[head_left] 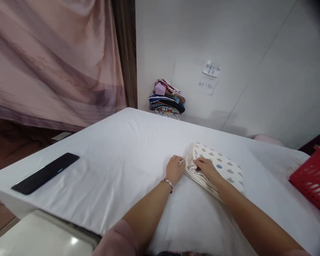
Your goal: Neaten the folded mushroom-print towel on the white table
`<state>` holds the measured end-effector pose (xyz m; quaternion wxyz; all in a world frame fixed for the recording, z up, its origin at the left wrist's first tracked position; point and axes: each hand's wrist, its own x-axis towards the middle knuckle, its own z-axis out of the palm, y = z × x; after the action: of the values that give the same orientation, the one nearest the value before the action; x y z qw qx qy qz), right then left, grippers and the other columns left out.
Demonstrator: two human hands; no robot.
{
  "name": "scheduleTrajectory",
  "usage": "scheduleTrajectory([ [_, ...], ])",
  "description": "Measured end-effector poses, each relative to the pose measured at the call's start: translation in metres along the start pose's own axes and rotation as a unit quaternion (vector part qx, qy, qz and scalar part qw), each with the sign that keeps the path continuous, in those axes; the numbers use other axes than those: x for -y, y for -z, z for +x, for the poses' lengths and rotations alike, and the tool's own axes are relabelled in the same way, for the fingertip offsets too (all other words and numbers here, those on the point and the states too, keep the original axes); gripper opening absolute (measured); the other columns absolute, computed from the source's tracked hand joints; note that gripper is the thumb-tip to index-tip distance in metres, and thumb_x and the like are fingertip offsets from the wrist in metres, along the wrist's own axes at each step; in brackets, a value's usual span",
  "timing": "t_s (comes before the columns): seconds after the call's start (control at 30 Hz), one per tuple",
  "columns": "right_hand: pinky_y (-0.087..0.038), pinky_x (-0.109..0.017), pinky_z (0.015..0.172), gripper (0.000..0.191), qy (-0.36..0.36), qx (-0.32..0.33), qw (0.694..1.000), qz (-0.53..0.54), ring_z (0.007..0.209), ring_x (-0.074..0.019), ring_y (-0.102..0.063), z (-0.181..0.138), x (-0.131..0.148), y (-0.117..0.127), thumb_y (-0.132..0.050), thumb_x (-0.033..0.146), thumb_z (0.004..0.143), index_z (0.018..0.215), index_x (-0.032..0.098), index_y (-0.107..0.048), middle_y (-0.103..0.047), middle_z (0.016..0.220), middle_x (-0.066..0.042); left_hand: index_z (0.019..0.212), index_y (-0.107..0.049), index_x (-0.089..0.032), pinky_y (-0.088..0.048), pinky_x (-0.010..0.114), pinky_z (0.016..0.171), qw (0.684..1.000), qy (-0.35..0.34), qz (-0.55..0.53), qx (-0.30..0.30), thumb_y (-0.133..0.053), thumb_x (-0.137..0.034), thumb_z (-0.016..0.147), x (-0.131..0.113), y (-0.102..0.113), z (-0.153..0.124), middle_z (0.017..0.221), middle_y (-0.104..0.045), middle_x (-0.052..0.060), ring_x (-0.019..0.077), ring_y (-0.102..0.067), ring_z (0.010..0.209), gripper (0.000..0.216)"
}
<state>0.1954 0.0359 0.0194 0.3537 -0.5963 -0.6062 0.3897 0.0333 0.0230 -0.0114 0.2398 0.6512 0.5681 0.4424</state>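
Note:
A folded white cloth point(226, 161) printed with grey shapes and a few coloured ones lies on the white-covered table, its layers showing along the near left edge. My left hand point(175, 169), with a bracelet at the wrist, has its fingers closed on the left edge of the cloth, where a bit of white fabric shows between them. On the cloth's upper layers near that same edge, my right hand point(206, 169) pinches the fabric between thumb and fingers. My right forearm hides the cloth's near right part.
A long black flat object point(45, 174) lies at the table's left. To the right is a red plastic basket point(313, 177). Behind the table's far edge rises a stack of folded clothes point(167, 99) by the wall. A pink curtain point(56, 53) hangs at left; a white surface point(42, 234) is near left.

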Motion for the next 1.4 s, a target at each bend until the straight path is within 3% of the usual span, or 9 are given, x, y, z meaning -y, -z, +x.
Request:
scheduleTrajectory([
  [0.1,-0.035,-0.025,0.054,0.036,0.005,0.003,1.0,-0.012,0.051,-0.0121,-0.044,0.001,0.002,0.0,-0.055,0.049,0.073,0.055,0.019,-0.049,-0.048,0.049,0.003,0.079,-0.063,-0.017,-0.039,0.029,0.072,0.997,0.016,0.061,0.032,-0.054,-0.033,0.078,0.003,-0.003,0.002,0.083,-0.059,0.005,0.0176,-0.053,0.08,0.019],
  [0.23,-0.037,-0.026,0.057,0.038,0.015,0.01,0.999,-0.047,0.056,-0.0133,-0.048,0.002,0.0,-0.001,-0.051,0.052,0.076,0.061,0.018,-0.057,-0.055,0.057,0.0,0.073,-0.061,-0.018,-0.036,0.027,0.067,0.994,0.022,0.092,0.051,-0.054,-0.024,0.075,0.001,-0.004,0.003,0.079,-0.058,0.004,0.0162,-0.052,0.074,0.009],
  [0.33,-0.039,-0.026,0.058,0.034,0.048,-0.001,0.998,-0.044,0.059,-0.0144,-0.051,-0.003,-0.002,-0.003,-0.052,0.048,0.077,0.09,0.019,-0.063,-0.058,0.064,0.001,0.072,-0.059,-0.018,-0.035,0.026,0.065,0.994,0.043,0.087,0.05,-0.053,-0.023,0.075,-0.001,-0.002,0.004,0.079,-0.059,0.003,0.0151,-0.051,0.072,0.008],
  [0.43,-0.041,-0.027,0.062,0.04,0.115,0.012,0.989,-0.091,0.063,-0.0145,-0.052,-0.01,-0.003,-0.004,-0.052,0.044,0.08,0.114,0.024,-0.057,-0.06,0.075,0.001,0.072,-0.057,-0.019,-0.035,0.026,0.065,0.994,0.058,0.082,0.049,-0.051,-0.021,0.075,-0.002,-0.001,0.005,0.08,-0.059,0.003,0.0145,-0.052,0.072,0.007],
  [0.6,-0.042,-0.029,0.067,0.03,0.197,0.066,0.95,-0.233,0.069,-0.015,-0.053,-0.017,0.0,-0.002,-0.049,0.041,0.083,0.106,0.029,-0.063,-0.058,0.085,-0.001,0.073,-0.056,-0.019,-0.035,0.025,0.064,0.993,0.069,0.085,0.045,-0.048,-0.018,0.075,0.0,0.0,0.005,0.081,-0.06,0.003,0.0144,-0.053,0.072,0.007],
  [0.97,-0.042,-0.028,0.068,0.027,0.219,0.075,0.93,-0.285,0.078,-0.0164,-0.054,-0.03,0.003,0.004,-0.048,0.035,0.085,0.105,0.029,-0.064,-0.057,0.096,-0.003,0.075,-0.056,-0.021,-0.033,0.024,0.058,0.99,0.083,0.075,0.081,-0.048,-0.02,0.076,0.003,0.006,0.012,0.075,-0.064,0.001,0.0142,-0.054,0.068,0.008],
  [1.23,-0.04,-0.03,0.075,0.024,0.227,0.054,0.921,-0.312,0.091,-0.0189,-0.052,-0.039,0.008,0.002,-0.048,0.033,0.085,0.102,0.027,-0.064,-0.057,0.095,-0.004,0.087,-0.058,-0.02,-0.038,0.022,0.058,0.985,0.086,-0.109,0.099,-0.052,-0.029,0.077,0.017,0.008,0.016,0.067,-0.06,-0.002,0.0108,-0.053,0.06,0.014],
  [1.4,-0.039,-0.028,0.071,0.022,0.204,0.048,0.93,-0.303,0.085,-0.0178,-0.053,-0.035,0.01,-0.001,-0.048,0.031,0.085,0.097,0.026,-0.066,-0.057,0.091,-0.003,0.098,-0.054,-0.018,-0.041,0.021,0.06,0.953,0.071,-0.247,0.158,-0.054,-0.016,0.069,0.024,0.012,0.019,0.066,-0.056,-0.004,0.0093,-0.053,0.061,0.029],
])
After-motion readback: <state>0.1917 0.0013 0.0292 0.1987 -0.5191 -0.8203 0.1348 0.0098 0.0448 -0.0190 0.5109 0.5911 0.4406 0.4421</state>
